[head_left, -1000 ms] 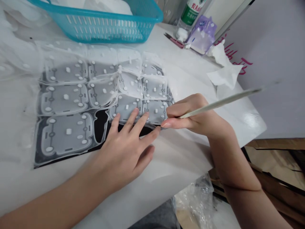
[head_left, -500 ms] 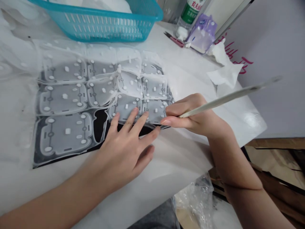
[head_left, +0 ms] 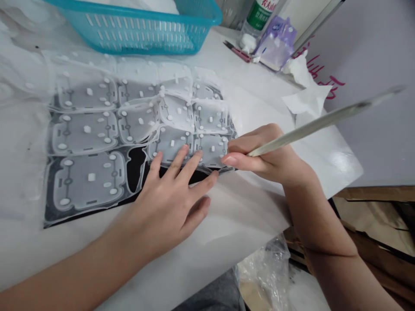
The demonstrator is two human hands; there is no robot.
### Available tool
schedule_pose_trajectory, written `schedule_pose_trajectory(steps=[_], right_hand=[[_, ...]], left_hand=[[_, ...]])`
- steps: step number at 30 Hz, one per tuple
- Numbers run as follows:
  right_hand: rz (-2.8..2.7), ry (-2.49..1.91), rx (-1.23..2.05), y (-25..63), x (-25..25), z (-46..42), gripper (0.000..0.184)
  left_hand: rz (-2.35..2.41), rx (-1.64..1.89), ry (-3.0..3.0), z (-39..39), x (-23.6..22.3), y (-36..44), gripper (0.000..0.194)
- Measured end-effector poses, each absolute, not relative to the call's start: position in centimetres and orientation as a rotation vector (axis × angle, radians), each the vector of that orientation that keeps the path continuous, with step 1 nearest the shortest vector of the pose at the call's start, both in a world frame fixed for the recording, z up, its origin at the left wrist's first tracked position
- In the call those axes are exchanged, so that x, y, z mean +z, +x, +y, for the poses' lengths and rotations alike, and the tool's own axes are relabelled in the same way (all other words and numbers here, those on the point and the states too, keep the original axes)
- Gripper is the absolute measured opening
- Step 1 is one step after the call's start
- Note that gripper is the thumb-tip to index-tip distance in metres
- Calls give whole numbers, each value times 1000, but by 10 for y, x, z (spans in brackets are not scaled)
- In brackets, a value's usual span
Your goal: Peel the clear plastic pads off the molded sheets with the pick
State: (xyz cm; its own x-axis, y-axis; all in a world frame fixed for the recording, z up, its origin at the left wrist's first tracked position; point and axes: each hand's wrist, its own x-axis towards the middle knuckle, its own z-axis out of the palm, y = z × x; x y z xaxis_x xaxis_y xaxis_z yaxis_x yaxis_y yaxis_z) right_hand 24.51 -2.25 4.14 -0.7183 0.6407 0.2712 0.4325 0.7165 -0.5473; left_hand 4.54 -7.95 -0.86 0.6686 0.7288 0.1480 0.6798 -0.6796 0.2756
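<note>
A translucent grey moulded sheet, divided into rounded panels with small white studs, lies on the table over a black layer. My left hand rests flat with fingers spread, its fingertips pressing the sheet's near edge. At the sheet's right corner, my right hand is closed around a slim pale stick-like tool. The tool slants up to the right; its working end is hidden under my fingers, so its kind cannot be made out. Torn strips of clear film run between some panels.
A teal basket with white contents stands behind the sheet. Farther right are small pink-handled snips, a water bottle, a purple tissue pack and crumpled tissue. Clear plastic hangs below the table's front edge.
My right hand has shifted slightly up and to the right, and the tool's far end has moved right and upward. My left hand stays in place.
</note>
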Motion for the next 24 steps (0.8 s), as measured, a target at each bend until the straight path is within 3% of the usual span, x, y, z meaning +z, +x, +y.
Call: schedule_pose_trajectory(steps=[24], right_hand=[[-2502,-851,661,245,42,-24,48]], left_hand=[[1134,392,2689,-79,-8,46,39]])
